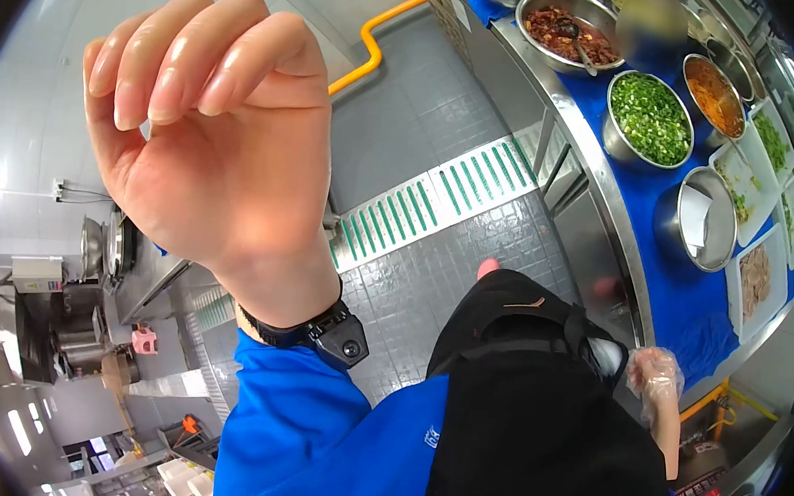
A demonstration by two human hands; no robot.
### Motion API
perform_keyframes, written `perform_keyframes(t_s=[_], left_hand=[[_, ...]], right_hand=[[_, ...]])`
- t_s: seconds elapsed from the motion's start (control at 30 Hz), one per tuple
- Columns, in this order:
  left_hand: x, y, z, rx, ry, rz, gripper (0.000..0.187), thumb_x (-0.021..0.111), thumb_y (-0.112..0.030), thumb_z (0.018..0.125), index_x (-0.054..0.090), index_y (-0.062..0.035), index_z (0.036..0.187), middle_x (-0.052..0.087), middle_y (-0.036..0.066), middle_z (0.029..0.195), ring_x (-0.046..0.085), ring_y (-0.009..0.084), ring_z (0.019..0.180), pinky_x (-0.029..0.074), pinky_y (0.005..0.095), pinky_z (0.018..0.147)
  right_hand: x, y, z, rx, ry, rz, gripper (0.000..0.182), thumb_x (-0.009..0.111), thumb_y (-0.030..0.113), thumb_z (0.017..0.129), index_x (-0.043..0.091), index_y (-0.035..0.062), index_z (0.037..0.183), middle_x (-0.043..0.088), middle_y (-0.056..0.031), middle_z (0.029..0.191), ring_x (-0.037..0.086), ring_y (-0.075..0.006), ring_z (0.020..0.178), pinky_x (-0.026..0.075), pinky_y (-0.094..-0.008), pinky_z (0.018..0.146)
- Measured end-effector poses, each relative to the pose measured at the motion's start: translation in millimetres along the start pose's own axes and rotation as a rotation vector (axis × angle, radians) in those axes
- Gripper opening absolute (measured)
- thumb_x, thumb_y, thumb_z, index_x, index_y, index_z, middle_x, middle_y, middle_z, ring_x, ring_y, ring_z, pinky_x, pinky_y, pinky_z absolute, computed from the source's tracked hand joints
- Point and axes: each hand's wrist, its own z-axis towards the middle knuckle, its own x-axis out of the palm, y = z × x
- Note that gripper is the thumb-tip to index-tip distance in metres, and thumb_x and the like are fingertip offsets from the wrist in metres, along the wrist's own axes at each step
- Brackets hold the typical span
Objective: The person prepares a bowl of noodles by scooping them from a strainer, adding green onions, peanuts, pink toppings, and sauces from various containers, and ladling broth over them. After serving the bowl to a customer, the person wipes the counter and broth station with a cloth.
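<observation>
My left hand (209, 128) is raised large in front of the camera, palm toward me. Its fingers are curled loosely together, with nothing visible in them. A black wrist strap with a small camera-like device (343, 341) sits below it, above a blue sleeve (292, 418). At the lower right, my right hand (655, 372) wears a clear plastic glove. Its fingers are curled; what they hold, if anything, is hidden. It is beside the counter's front edge, near a crumpled blue plastic sheet (702, 339) and my black apron (541, 431).
On the blue-covered counter stand bowls of chopped green onions (652, 119), dark red sauce with a spoon (567, 34) and orange food (712, 96). A steel bowl (707, 218) contains something white. White trays (755, 279) line the far side. A slotted floor drain (399, 220) crosses the grey tiles.
</observation>
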Motion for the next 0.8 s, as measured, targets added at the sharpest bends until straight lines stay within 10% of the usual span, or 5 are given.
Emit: perform_keyframes(t_s=[0.57,0.8], left_hand=[[-37.4,17.0,0.1,-0.103,0.195,0.092,0.04,0.036,-0.021,0.097,0.041,-0.0144,0.058,0.045,-0.002,0.055,0.043,0.0097,0.053,0.036,0.0228,0.056],[-184.0,113.7,-117.6,-0.711,-0.688,0.715,0.032,0.043,-0.032,0.095,0.042,-0.0115,0.07,0.048,0.004,0.065,0.046,0.0141,0.059,0.037,0.0257,0.059]], right_hand=[[-11.4,-91.0,29.3,0.146,-0.039,-0.245,0.017,0.049,0.007,0.084,0.058,0.0042,0.07,0.058,-0.0058,0.065,0.056,-0.0155,0.053,0.044,-0.0288,0.045],[-35.8,-210.4,34.9,0.123,-0.041,-0.225,0.006,0.058,0.006,0.078,0.061,0.0048,0.074,0.058,-0.0033,0.067,0.056,-0.0164,0.056,0.045,-0.031,0.049]])
